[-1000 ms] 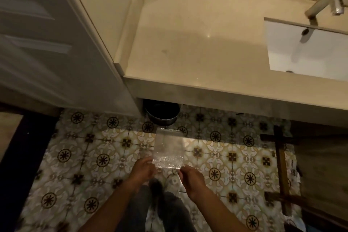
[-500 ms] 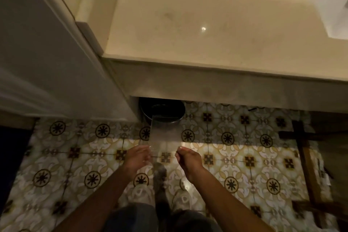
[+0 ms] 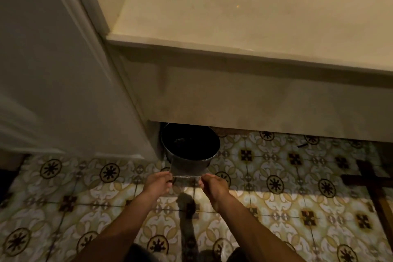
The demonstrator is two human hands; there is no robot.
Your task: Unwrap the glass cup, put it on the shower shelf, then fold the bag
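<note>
A clear plastic bag [image 3: 187, 167] is stretched flat between my two hands, low over the patterned floor. My left hand [image 3: 158, 184] pinches its near left corner and my right hand [image 3: 213, 185] pinches its near right corner. The bag's far half reaches out over the front of a round metal bin [image 3: 190, 148]. The bag is see-through and hard to make out against the bin. No glass cup and no shower shelf are in view.
A beige stone counter [image 3: 234, 27] overhangs the bin, its front edge running across the view. A white door [image 3: 53, 70] stands at the left. Patterned floor tiles [image 3: 276, 187] lie below, with a dark wooden frame [image 3: 370, 181] at the right.
The view has dropped and shifted left, so the sink and tap are gone. My hands have moved the bag forward and lowered it flatter, from above the tiles to over the bin's rim.
</note>
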